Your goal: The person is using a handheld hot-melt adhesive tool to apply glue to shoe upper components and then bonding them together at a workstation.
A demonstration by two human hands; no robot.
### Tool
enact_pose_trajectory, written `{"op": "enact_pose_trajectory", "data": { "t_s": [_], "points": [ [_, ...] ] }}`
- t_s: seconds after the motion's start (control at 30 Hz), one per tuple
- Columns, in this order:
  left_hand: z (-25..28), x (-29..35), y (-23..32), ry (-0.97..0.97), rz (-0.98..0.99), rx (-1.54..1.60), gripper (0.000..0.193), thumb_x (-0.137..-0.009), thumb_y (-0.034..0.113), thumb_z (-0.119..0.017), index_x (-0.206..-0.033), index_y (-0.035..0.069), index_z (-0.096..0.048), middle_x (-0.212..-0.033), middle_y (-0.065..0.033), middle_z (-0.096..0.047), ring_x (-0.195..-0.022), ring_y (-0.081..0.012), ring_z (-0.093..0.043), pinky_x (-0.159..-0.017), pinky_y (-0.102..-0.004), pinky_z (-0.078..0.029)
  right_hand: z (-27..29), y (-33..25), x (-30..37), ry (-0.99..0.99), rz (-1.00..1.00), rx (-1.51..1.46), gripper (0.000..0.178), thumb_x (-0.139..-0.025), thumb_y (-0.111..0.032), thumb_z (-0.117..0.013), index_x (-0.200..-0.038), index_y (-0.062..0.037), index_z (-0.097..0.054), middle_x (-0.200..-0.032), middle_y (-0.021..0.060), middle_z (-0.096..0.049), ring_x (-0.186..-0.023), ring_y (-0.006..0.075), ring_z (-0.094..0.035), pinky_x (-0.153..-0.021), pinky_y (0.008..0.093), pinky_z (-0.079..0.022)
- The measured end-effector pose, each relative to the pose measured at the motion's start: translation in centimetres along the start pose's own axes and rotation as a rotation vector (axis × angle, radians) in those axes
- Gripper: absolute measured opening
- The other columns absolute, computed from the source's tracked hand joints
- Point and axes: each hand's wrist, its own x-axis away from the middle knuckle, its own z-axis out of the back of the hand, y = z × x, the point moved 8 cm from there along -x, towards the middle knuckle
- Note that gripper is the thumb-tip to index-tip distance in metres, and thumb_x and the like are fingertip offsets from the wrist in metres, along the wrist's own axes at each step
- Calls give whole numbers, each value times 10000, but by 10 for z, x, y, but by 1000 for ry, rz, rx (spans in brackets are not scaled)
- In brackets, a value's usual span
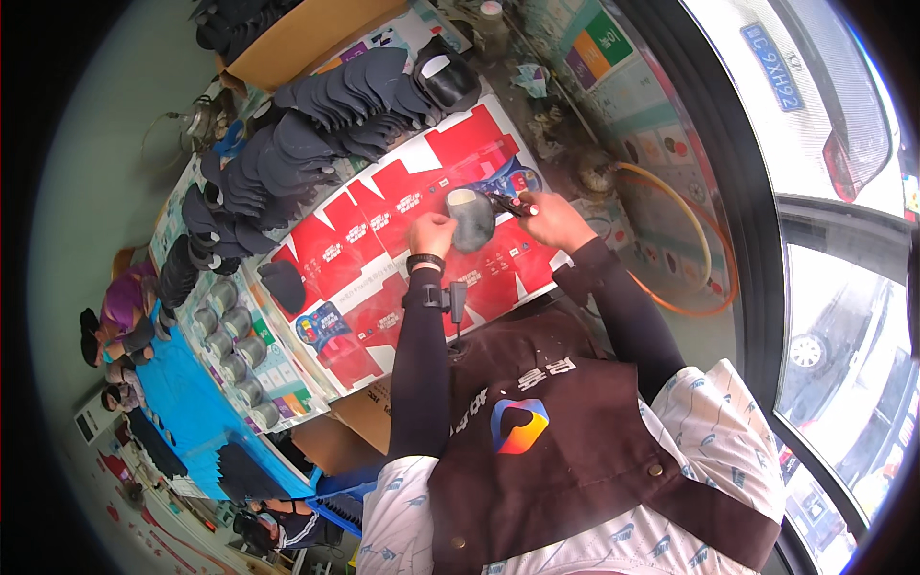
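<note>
A grey, rounded, cup-like piece with a pale opening at its top is between my hands, over a red-and-white printed board. My left hand is closed, its fingers pinching the piece's left edge. In my right hand, the fingers are wrapped round a small black-and-red hand tool. The tool points left toward the piece's upper right edge; its exact kind is unclear. A loose dark flat piece lies on the left part of the red board.
Overlapping dark curved pieces line the table's far side, next to a black rounded item. Several grey round pieces stand at left. An orange hose loops at right beside the window. Other people sit near a blue-covered table.
</note>
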Motion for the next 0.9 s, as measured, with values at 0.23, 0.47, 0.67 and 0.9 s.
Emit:
{"op": "enact_pose_trajectory", "data": {
  "t_s": [0.23, 0.47, 0.67, 0.9],
  "points": [
    [18, 15, 2, 37, 57, -3, 233, -746, 250, -769, -749, 19, -737, -733, -187, -721, -712, -305, -722, -706, -424, -560, -50, 11, 12, -359, -79, -359, 242, -816, -184, -623, -928, 18, -692, -725, 118, -669, -597, 204, -662, -572, 366, -535],
    [87, 66, -107, 130, 68, 743, 196, -878, 217, -730, -923, 37, -665, -816, -65, -683, -786, -167, -667, -695, -325, -534, 1, -4, 33, -66, 51, -802, 324, -750, 22, -559, -1059, 46, -653, -967, 61, -663, -869, 192, -635, -830, 309, -520],
    [258, 182, -311, 474, 73, 1510, 318, -973, 143, -598, -1257, 53, -487, -1229, -159, -625, -1134, -288, -649, -935, -436, -567, -13, -1, 30, -50, 68, -694, 398, -713, -58, -532, -1078, 3, -678, -913, 70, -742, -826, 202, -684, -731, 304, -515],
    [375, 273, -584, 971, 218, 1522, 560, -929, 102, -600, -1449, 146, -398, -1332, -131, -584, -1203, -334, -616, -992, -497, -545, -74, -101, 48, 13, -20, -569, 386, -690, -67, -545, -1043, 25, -669, -916, 125, -755, -816, 229, -678, -803, 305, -506]
  ]
}}
